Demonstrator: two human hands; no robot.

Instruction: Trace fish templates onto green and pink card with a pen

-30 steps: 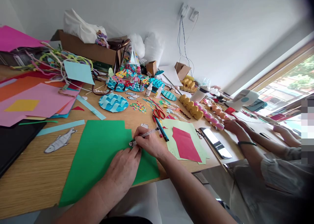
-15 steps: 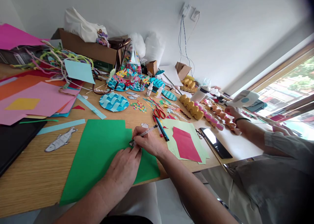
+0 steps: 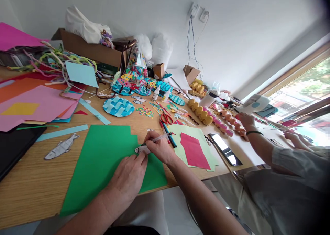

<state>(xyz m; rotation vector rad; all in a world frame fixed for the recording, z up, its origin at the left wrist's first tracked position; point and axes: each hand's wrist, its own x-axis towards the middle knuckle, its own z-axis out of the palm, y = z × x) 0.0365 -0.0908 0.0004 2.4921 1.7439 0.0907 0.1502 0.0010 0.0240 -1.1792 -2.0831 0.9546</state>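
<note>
My right hand (image 3: 160, 148) is closed on a slim pen (image 3: 161, 137), its tip down by a small grey paper fish (image 3: 142, 149). The fish lies on a green sheet (image 3: 103, 159), its tail end partly hidden by my hands. My left hand (image 3: 132, 171) rests flat on the sheet, fingertips pressing the fish's lower edge. To the left, a larger grey paper fish (image 3: 62, 147) lies on the wooden table. Just right of my right hand are red and blue pens (image 3: 168, 135) and red scissors (image 3: 166, 118).
Pink paper (image 3: 43, 104) is stacked at left, beside a black tablet (image 3: 18, 149). A woven blue disc (image 3: 119, 107) and glue bottles (image 3: 156, 93) stand beyond the green sheet. Red paper (image 3: 195, 150) lies at right. Another person's arm (image 3: 260, 138) reaches over the table at far right.
My right hand has shifted slightly right and up along the paper fish with the pen, uncovering more of the fish's head. The other person's hands at right have moved a little.
</note>
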